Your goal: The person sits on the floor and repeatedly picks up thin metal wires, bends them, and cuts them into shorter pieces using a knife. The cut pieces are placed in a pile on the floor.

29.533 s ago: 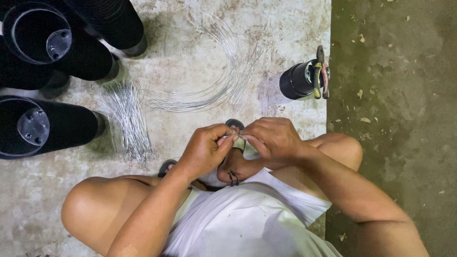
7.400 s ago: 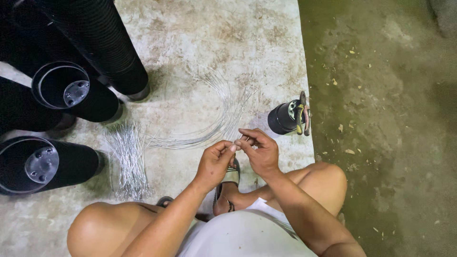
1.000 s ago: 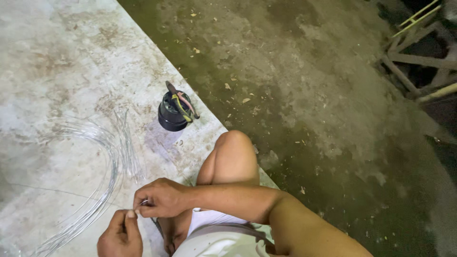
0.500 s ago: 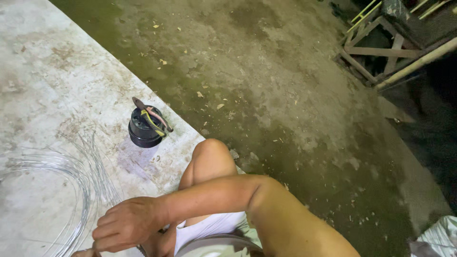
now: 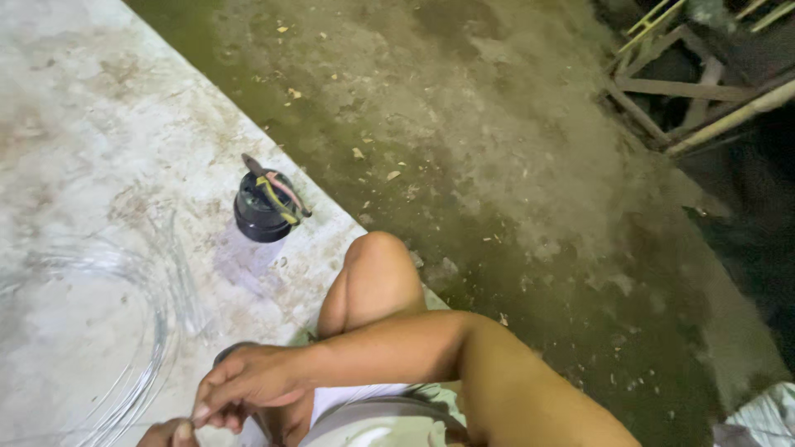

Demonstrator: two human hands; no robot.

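Right hand (image 5: pixel 248 385) pinching thin wire, left hand (image 5: pixel 166 433) mostly cut off (grip unclear), wire loops (image 5: pixel 124 331) on concrete floor (image 5: pixel 83 124), black cup (image 5: pixel 261 211) nearby

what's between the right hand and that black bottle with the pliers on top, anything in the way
Nothing visible lies between them. The right hand is low in the view, fingertips near the left hand. Between it and the black bottle is only bare concrete slab; the clear wire loops lie to the left, the bent knee to the right.
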